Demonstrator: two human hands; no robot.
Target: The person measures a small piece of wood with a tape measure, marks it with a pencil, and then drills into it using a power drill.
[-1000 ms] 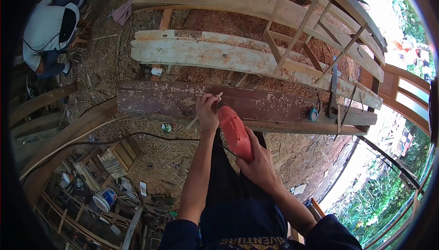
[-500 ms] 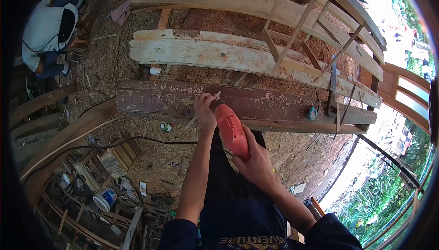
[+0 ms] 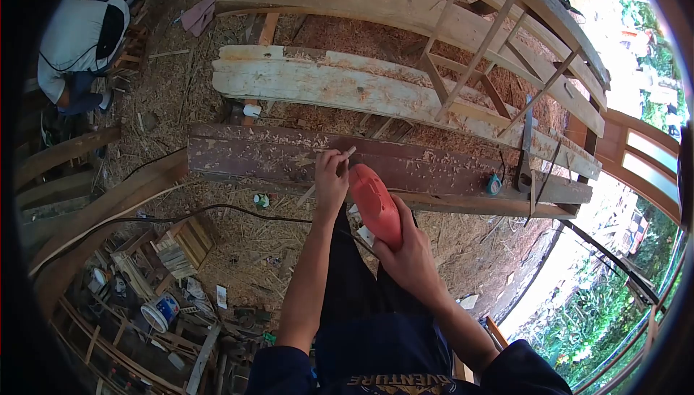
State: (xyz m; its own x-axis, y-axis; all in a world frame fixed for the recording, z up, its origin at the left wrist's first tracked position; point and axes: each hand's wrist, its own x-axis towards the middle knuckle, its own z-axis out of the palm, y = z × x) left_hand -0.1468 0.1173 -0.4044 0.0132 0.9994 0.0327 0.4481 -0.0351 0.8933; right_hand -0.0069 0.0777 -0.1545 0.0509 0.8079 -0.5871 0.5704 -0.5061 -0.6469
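Right hand [image 3: 410, 256] closed round the body of 1 red power tool [image 3: 376, 205], its front end just beside the left hand, over the near edge of the dark brown board [image 3: 275, 156]. Left hand [image 3: 332, 178] pinches 1 small pale wooden piece [image 3: 350, 153] above the same board, which bears scattered shavings and, toward its right end, 1 teal tape measure [image 3: 494, 185]. Beyond it lies 1 pale board [image 3: 311, 83]; 1 other person [image 3: 79, 41] at far left.
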